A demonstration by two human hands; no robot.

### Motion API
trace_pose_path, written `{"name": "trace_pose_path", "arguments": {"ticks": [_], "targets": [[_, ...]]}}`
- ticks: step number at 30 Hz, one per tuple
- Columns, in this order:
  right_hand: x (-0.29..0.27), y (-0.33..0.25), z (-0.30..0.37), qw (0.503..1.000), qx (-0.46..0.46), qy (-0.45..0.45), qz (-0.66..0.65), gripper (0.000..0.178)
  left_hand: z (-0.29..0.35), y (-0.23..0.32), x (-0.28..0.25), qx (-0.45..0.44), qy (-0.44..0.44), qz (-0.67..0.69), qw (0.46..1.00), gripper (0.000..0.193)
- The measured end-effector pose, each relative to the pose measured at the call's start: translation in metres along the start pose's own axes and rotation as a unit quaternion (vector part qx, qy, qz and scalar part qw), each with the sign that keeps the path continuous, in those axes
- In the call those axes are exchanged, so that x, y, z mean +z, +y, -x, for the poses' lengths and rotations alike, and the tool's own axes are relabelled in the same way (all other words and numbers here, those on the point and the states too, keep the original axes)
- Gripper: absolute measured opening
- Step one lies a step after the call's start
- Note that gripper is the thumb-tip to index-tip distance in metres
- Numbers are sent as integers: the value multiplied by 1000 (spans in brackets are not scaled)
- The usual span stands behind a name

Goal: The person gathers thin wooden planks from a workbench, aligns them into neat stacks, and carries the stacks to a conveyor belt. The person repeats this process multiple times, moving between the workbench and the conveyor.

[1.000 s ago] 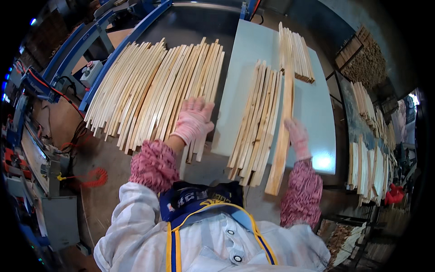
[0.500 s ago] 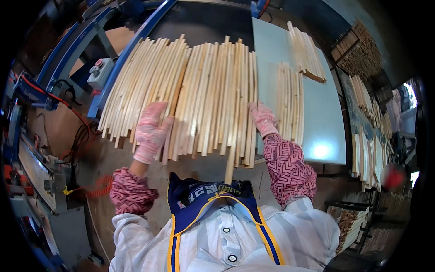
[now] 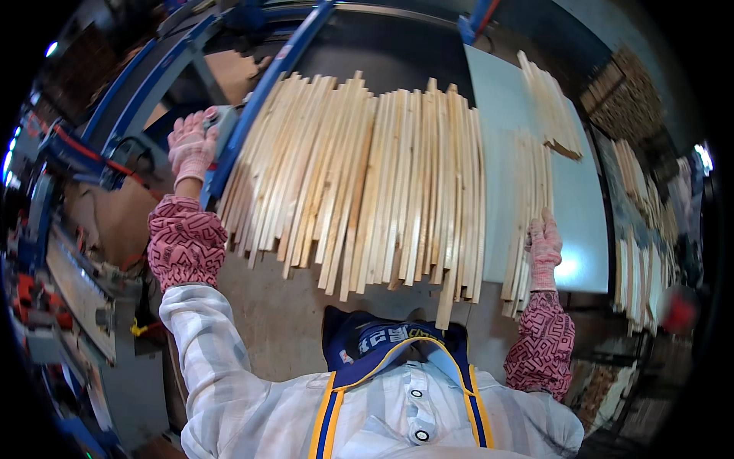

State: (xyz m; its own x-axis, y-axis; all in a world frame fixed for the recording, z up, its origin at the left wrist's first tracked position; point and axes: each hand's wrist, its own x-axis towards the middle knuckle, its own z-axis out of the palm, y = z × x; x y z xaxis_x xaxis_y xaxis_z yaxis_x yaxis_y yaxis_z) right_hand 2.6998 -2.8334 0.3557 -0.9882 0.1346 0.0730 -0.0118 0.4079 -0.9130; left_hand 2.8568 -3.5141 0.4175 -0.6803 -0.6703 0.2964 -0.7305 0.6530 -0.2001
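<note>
My left hand (image 3: 191,149), in a pink knit glove, reaches out at the far left with its fingers extended, beside a grey control box (image 3: 222,126) with a red button. Whether it touches the box cannot be made out. My right hand (image 3: 544,249), gloved the same way, lies with fingers stretched forward on a small row of wooden strips (image 3: 522,206) on the pale board. Between my hands spreads a wide row of long, thin wooden strips (image 3: 359,183) with uneven ends; one strip sticks out toward me.
A dark belt surface (image 3: 382,50) lies beyond the wide row, with a blue metal rail (image 3: 275,76) on its left. The pale board (image 3: 589,229) carries another bundle of strips (image 3: 552,103) farther back. More strips (image 3: 642,275) are stacked at the right.
My left hand has left the wide row and moved left and away, to the control box. The right has shifted from that row's right edge to the small row. The whole view has turned slightly.
</note>
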Motion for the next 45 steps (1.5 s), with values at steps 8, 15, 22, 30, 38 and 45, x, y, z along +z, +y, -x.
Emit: {"name": "trace_pose_path", "arguments": {"ticks": [8,15,22,30,38,45], "targets": [[-97,20,17,981,94,127,-110,54,-16,21,43,-52,-7,-41,998,53],[-132,85,26,978,105,119,-138,58,12,46,-14,-29,-18,22,999,67],[-163,115,-16,970,144,123,-152,48,189,234,-47,206,55,403,890,61],[-158,156,-49,998,49,-40,-6,45,363,432,-113,202,-194,628,726,61],[-121,95,-23,925,-58,-258,274,73,411,498,-98,87,-238,704,663,76],[-83,62,-19,938,-67,-200,274,82,387,503,-64,152,-147,626,751,79]]}}
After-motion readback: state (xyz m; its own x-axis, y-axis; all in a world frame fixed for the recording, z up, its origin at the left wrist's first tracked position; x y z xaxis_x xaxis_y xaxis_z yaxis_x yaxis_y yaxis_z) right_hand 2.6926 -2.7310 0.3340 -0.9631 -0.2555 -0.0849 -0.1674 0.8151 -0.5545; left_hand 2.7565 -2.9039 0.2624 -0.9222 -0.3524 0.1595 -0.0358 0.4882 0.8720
